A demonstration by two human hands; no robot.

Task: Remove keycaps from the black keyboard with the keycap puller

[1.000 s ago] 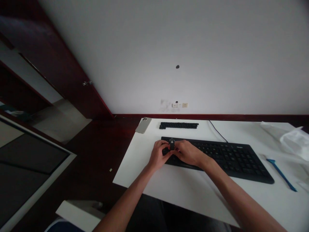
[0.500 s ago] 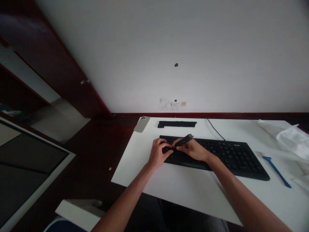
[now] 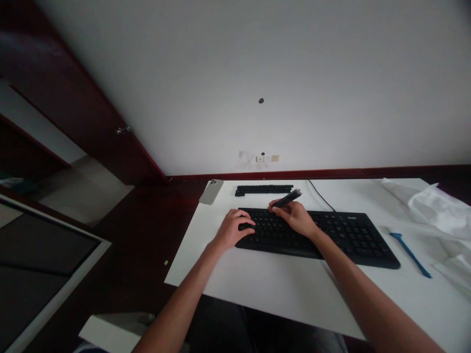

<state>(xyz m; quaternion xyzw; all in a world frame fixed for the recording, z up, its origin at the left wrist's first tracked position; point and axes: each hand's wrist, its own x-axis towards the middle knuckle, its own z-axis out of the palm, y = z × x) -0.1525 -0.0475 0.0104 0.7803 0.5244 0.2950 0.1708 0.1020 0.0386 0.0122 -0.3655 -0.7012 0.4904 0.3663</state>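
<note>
A black keyboard lies on the white table. My left hand rests at its left end, fingers and thumb apart on the keys. My right hand is above the upper middle keys, closed round a short thick black tool. That tool tilts up to the right and has a ragged, bristle-like upper end; its exact kind is unclear. My fingers hide its lower end. Behind the keyboard sits a block of loose black keycaps in rows.
A pale phone lies at the table's back left corner. To the right of the keyboard are a slim blue tool and crumpled white wrapping. A black cable runs off the back edge. The wall has sockets.
My right hand has drawn away from the left hand, moving right and back over the keyboard. The black tool has swung from pointing at me to leaning right. My left fingers have spread.
</note>
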